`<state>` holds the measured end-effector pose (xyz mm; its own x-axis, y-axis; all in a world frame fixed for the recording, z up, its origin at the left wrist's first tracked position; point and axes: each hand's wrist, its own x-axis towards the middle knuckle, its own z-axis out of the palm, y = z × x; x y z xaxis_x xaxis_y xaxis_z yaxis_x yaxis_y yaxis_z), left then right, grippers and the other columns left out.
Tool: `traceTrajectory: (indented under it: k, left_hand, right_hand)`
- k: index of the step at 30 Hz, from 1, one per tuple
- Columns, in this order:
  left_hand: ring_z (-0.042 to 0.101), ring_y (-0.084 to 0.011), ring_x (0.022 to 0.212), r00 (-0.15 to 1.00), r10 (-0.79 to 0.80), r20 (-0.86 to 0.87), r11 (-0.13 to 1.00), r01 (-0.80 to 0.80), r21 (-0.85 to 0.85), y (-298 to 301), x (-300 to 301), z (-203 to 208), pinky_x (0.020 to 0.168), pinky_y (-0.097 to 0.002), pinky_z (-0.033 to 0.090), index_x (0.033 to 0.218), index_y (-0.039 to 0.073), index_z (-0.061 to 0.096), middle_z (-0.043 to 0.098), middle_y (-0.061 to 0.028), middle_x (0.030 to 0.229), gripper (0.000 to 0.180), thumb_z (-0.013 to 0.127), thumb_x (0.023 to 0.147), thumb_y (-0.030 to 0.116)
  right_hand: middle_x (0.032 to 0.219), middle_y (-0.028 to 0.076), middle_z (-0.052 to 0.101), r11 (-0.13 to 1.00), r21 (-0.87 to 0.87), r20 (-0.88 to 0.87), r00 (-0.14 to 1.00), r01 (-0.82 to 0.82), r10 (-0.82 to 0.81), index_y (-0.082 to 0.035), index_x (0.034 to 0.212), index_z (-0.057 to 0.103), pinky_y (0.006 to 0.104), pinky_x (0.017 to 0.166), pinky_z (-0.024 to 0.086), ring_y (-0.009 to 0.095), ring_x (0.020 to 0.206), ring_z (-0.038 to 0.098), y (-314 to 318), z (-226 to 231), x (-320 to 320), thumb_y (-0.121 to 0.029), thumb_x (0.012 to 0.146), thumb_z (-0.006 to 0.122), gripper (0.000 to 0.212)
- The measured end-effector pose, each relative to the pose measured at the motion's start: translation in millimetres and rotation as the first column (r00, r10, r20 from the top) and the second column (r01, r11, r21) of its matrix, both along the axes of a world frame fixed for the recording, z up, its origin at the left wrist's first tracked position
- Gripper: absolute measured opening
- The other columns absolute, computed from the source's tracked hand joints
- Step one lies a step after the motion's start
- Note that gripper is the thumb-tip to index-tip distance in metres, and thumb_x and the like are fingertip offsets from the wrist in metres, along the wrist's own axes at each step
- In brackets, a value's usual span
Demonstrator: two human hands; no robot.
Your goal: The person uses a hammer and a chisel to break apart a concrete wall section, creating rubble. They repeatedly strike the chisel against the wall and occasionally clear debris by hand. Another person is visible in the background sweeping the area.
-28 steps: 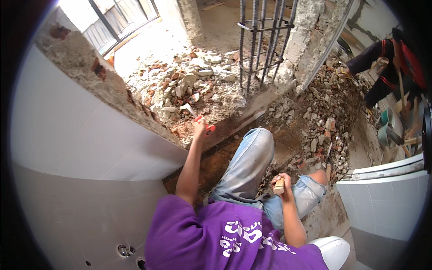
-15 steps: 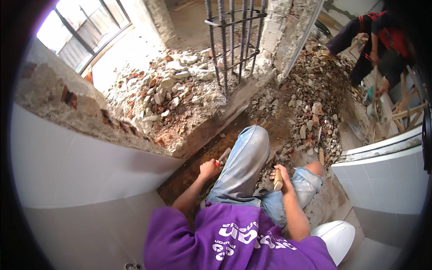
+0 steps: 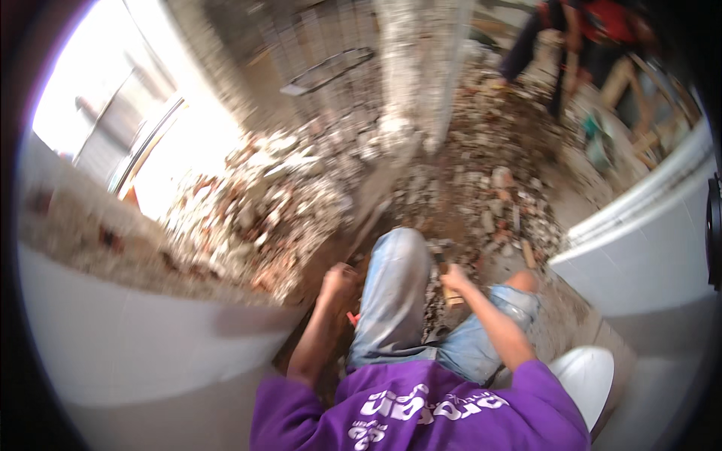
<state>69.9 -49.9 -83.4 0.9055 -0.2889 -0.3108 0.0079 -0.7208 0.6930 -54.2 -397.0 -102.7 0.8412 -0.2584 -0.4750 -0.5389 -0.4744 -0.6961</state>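
My left hand is raised beside my left knee, its fingers curled closed; motion blur hides what, if anything, is in them. Just below it, by my thigh, shows a bit of red, the colour of the tool handle seen earlier, apart from the hand. Between my legs my right hand is closed round a wooden-handled tool. The handle's butt points back toward me, and a dark part shows beyond the fingers. Its far end is blurred.
Broken masonry heaps lie ahead and more rubble to the right, with another wooden-handled tool on it. Rebar stands ahead. White low walls flank me. A co-worker bends at upper right. A white rounded object sits behind right.
My view has swung, blurring the scene. The red-handled bladed tool no longer shows in my left hand, which has moved slightly left. My right hand has shifted forward with the wooden-handled tool.
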Motion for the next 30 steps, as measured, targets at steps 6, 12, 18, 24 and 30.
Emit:
traceTrajectory:
  k: [6,12,18,24,30]
  left_hand:
    - [0.06,-0.02,0.089,0.862,0.379,0.337,0.746,-0.069,-0.662,-52,140,262,0.072,-0.0334,0.048,0.114,0.005,0.057,0.063,-0.0114,0.107,0.05,0.036,0.095,0.045]
    - [0.047,-0.0304,0.114,0.584,0.258,0.77,0.948,0.0,-0.317,-117,180,390,0.095,-0.0501,0.039,0.137,0.006,0.032,0.042,-0.0174,0.129,0.085,0.052,0.079,0.065]
    - [0.036,-0.0355,0.125,0.55,0.279,0.787,0.959,-0.128,-0.251,-99,167,414,0.101,-0.049,0.033,0.14,0.001,0.021,0.039,-0.0226,0.131,0.108,0.064,0.067,0.067]
    - [0.031,-0.0384,0.128,0.55,0.473,0.688,0.822,0.006,-0.569,-130,172,448,0.105,-0.0473,0.029,0.139,-0.004,0.016,0.029,-0.0272,0.136,0.107,0.07,0.068,0.055]
    - [0.044,-0.0375,0.112,0.371,0.486,0.791,0.848,0.018,-0.529,-147,212,425,0.096,-0.0478,0.043,0.13,-0.002,0.025,0.038,-0.0264,0.123,0.059,0.054,0.084,0.022]
  right_hand:
    - [0.105,0.025,0.059,0.97,-0.219,0.079,0.989,-0.106,0.126,0.0,0.104,0.057,0.0434,0.081,0.045,0.039,0.099,0.056,36,-72,-16,-0.027,0.07,0.067,0.044]
    - [0.092,0.024,0.063,0.905,-0.201,-0.033,0.926,-0.374,0.375,0.0,0.095,0.061,0.0455,0.074,0.047,0.039,0.091,0.059,3,-138,-19,-0.027,0.074,0.06,0.034]
    - [0.097,0.025,0.062,0.995,-0.09,0.207,0.976,-0.042,0.06,0.0,0.102,0.061,0.0444,0.078,0.047,0.04,0.095,0.058,38,-77,-3,-0.023,0.077,0.058,0.034]
    - [0.101,0.025,0.061,0.989,-0.051,0.157,0.977,-0.137,0.144,-0.001,0.106,0.06,0.0438,0.08,0.046,0.039,0.099,0.057,39,-64,-5,-0.026,0.077,0.061,0.038]
    - [0.098,0.024,0.062,0.985,-0.124,0.099,0.986,-0.123,0.135,-0.002,0.101,0.062,0.0453,0.078,0.047,0.039,0.095,0.058,35,-80,-9,-0.023,0.077,0.06,0.032]
